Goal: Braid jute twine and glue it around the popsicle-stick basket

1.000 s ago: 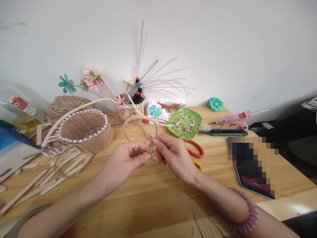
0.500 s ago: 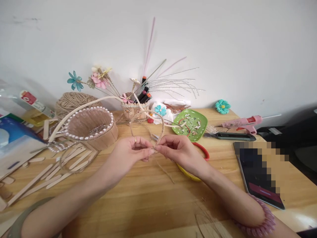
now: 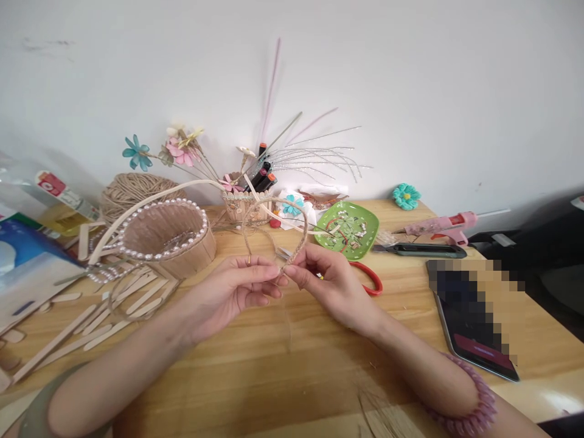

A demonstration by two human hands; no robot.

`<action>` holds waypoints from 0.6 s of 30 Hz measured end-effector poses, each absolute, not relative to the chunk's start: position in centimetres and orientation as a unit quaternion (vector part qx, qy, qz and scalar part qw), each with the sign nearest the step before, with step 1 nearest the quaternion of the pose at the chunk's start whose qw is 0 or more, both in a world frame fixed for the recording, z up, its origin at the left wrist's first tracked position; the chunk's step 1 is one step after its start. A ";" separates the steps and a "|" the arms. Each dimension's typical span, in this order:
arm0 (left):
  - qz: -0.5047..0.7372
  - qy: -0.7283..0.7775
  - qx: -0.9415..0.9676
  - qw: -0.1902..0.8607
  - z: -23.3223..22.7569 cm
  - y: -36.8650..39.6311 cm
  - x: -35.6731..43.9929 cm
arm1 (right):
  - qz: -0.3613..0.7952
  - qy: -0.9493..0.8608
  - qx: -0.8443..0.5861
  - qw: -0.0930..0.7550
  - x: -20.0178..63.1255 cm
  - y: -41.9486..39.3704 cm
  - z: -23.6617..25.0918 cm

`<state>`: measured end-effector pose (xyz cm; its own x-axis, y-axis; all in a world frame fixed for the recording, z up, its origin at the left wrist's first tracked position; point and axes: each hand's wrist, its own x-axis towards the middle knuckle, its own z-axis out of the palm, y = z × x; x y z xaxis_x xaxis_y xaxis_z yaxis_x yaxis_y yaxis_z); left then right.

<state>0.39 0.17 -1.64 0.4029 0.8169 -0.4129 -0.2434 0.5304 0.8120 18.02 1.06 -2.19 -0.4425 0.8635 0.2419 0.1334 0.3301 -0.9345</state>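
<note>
Both hands meet over the middle of the wooden table (image 3: 283, 377). My left hand (image 3: 237, 289) and my right hand (image 3: 322, 280) pinch the two ends of a jute twine loop (image 3: 292, 210), which arches upward between them. A loose strand of twine (image 3: 287, 322) hangs blurred below the fingertips. My left hand wears a gold ring; my right wrist wears a pink coil bracelet (image 3: 474, 407).
A round stick basket with pearl rim (image 3: 171, 234) stands at left among loose craft sticks (image 3: 91, 331). Behind are a twine ball (image 3: 132, 191), a pen holder (image 3: 241, 204), a green dish (image 3: 349, 228). Red scissors (image 3: 369, 280), a cutter (image 3: 417, 249), a glue gun (image 3: 444, 224) and a tablet (image 3: 469, 328) lie right.
The twine loop has risen and widened between my hands. The loose strand that lay on the table now swings below my fingers. The yellow object under my right hand is hidden.
</note>
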 end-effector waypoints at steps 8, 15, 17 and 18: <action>0.476 0.450 0.703 0.277 -1.7 -0.8 1.3 | 0.595 -0.587 -0.374 0.403 17.7 1.0 -2.3; 0.461 0.353 0.811 -0.075 -2.8 -1.3 1.0 | 0.671 -0.487 -0.364 0.424 16.8 0.6 -2.6; 0.445 0.352 0.816 -0.110 -3.1 -1.2 0.9 | 0.688 -0.482 -0.348 0.415 16.6 0.4 -2.7; 0.433 0.350 0.819 -0.137 -3.2 -1.2 0.8 | 0.689 -0.485 -0.344 0.415 16.6 0.3 -2.8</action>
